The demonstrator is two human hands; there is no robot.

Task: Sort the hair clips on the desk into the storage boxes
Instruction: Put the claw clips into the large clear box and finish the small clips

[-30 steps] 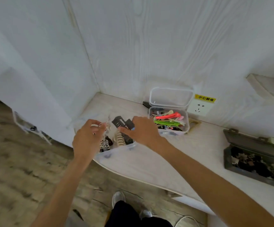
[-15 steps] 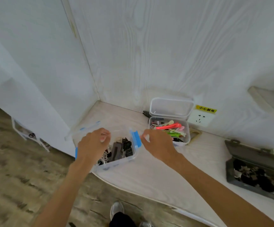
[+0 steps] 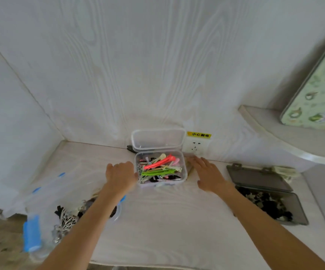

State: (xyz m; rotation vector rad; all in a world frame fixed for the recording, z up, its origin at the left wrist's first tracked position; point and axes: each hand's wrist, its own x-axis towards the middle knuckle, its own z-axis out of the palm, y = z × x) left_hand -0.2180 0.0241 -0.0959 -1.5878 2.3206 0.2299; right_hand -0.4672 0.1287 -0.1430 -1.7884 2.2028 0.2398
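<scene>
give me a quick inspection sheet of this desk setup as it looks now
surface: pale desk, bare in the middle
job's things: clear box of coloured clips, lid up; grey box of dark clips, lid open; blue-latched box of clips at the left edge
clutter: dark item behind the clear box, too small to identify
hands: left hand and right hand open, empty, flanking the clear box
cables: nothing seen
surroundings: wall socket with yellow label, shelf, patterned board
</scene>
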